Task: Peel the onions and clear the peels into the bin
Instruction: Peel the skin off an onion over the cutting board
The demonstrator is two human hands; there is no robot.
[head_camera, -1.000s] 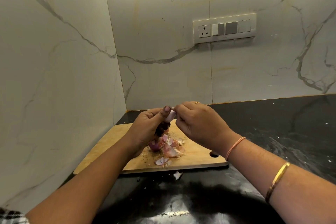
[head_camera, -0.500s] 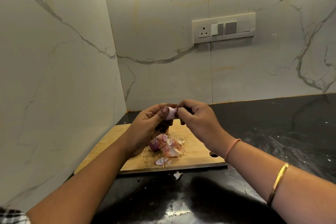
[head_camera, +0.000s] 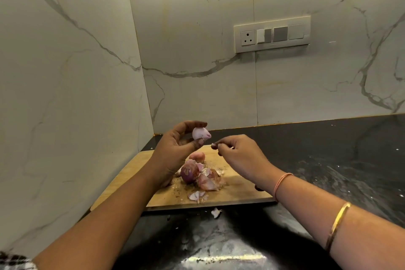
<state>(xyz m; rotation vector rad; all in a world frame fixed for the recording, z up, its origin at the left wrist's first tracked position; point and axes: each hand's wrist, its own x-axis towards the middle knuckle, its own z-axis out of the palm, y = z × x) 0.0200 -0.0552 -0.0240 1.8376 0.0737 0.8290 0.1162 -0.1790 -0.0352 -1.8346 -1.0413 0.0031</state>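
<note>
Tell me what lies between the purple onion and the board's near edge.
Head view: a small clump of pale peel scraps on the cutting board, apart from the purple onion.

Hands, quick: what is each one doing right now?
Left hand: holds an onion between thumb and fingers.
Right hand: pinches a peel scrap at its fingertips.

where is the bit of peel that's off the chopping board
In the head view, the stray peel lies on the black countertop just in front of the near edge of the wooden chopping board, around mid-frame.
</note>
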